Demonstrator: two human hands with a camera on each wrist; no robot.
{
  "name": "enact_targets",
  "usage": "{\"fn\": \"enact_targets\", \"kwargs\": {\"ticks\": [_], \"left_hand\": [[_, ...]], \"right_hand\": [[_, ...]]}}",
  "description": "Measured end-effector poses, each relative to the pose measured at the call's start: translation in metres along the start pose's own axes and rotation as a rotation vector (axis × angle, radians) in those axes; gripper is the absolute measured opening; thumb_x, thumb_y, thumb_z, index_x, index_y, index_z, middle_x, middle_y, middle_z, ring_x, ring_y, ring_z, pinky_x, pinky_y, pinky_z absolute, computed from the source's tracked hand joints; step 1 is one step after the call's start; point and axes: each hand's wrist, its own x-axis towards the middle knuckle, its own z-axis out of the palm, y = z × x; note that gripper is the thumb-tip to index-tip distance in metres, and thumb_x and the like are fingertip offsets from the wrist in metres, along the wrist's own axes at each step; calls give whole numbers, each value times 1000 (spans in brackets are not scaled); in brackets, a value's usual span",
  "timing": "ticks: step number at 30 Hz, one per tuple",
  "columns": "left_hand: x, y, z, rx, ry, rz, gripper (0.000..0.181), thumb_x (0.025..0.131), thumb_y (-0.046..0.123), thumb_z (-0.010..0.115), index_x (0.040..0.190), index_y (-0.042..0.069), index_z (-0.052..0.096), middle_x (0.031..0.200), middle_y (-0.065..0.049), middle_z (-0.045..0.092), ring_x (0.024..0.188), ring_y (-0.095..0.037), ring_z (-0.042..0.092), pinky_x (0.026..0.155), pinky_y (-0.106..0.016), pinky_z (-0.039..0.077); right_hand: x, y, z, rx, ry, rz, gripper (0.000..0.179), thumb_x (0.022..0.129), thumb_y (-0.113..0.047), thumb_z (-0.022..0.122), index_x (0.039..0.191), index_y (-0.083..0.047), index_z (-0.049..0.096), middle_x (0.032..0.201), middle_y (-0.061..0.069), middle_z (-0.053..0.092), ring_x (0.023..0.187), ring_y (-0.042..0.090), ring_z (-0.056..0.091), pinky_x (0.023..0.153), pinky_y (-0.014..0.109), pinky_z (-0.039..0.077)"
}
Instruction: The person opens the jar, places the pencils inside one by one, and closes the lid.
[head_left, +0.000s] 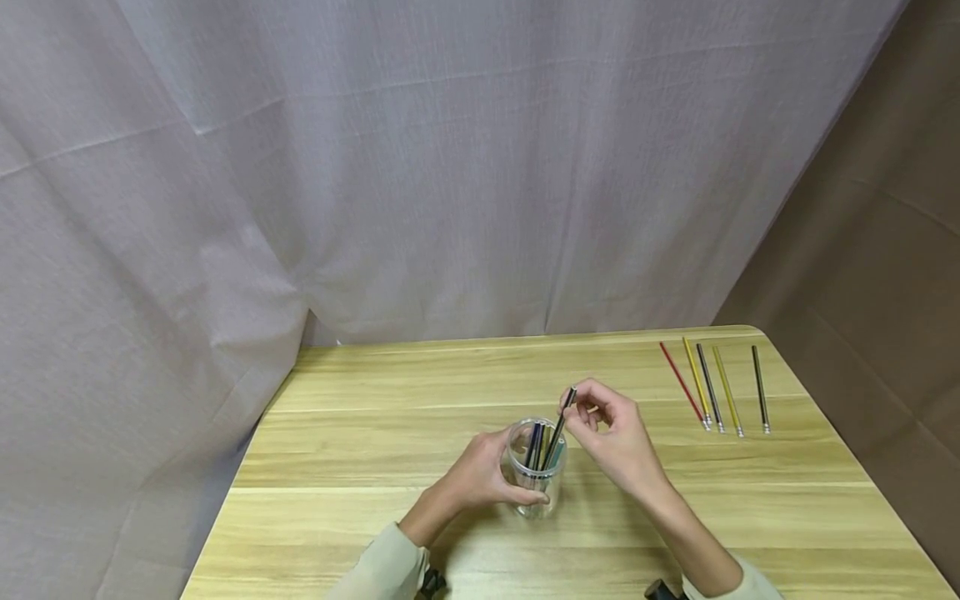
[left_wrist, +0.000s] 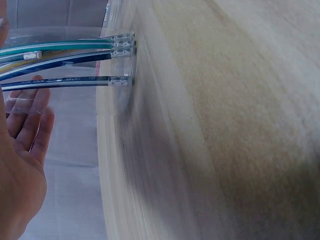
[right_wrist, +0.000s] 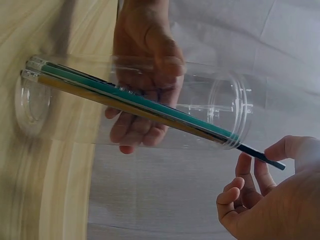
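Note:
A clear plastic jar (head_left: 531, 505) stands on the table, and my left hand (head_left: 477, 473) grips it round the side. Between thumb and fingers, my right hand (head_left: 617, 435) pinches the top end of a dark pencil (right_wrist: 270, 162) above the rim. The rest of that pencil slants down inside the jar; its silver-capped end (left_wrist: 33, 56) hangs above the jar's bottom in the left wrist view. Other pencils lean inside with their silver ends down, among them a green pencil (right_wrist: 165, 110), a yellow pencil (right_wrist: 75, 88) and a dark blue pencil (left_wrist: 75, 61).
Several pencils lie on the wooden table (head_left: 360, 417) at the right: a red pencil (head_left: 682, 382), yellow ones such as this yellow pencil (head_left: 698, 379), and dark ones, with a dark green pencil (head_left: 760, 387) outermost. Grey cloth (head_left: 450, 208) hangs behind the table's back edge.

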Motion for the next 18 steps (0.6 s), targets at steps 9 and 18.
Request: {"fn": "enact_targets", "kwargs": {"ticks": [9, 18], "left_hand": [[1, 0, -1, 11, 7, 13, 92, 70, 43, 100, 147, 15, 57, 116, 1, 77, 104, -5, 70, 96, -23, 55], [0, -2, 0, 0, 4, 9, 91, 70, 41, 100, 146, 15, 57, 116, -1, 77, 104, -7, 70, 96, -23, 55]], "right_hand": [[-1, 7, 2, -8, -6, 8, 22, 88, 12, 67, 91, -9, 69, 78, 4, 56, 68, 15, 49, 58, 22, 41], [-2, 12, 5, -23, -12, -15, 26, 87, 11, 67, 89, -15, 68, 80, 1, 60, 69, 14, 51, 58, 22, 41]]}}
